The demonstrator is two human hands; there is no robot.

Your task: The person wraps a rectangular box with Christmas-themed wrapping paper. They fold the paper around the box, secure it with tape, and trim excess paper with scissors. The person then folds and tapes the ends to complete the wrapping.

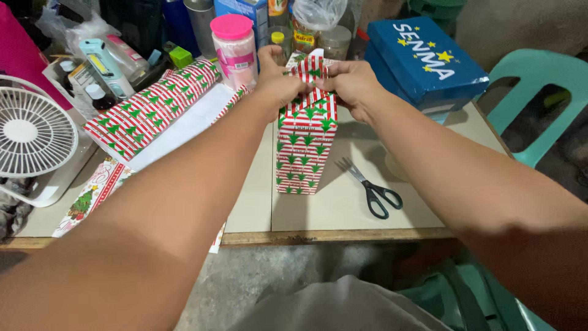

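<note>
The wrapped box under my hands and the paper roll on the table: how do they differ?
The wrapped box stands upright, gripped at its top by the left hand and right hand; the paper roll lies flat, partly unrolled and untouched. The box is a closed block; the roll shows its white underside. Both share red-and-white stripes with green trees.

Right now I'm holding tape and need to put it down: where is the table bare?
Bare tabletop lies right of the scissors, and between the wrapped box and the front edge. The back is crowded: jar, blue box, wrapping paper roll. Both the left hand and right hand occupy the box top.
</note>
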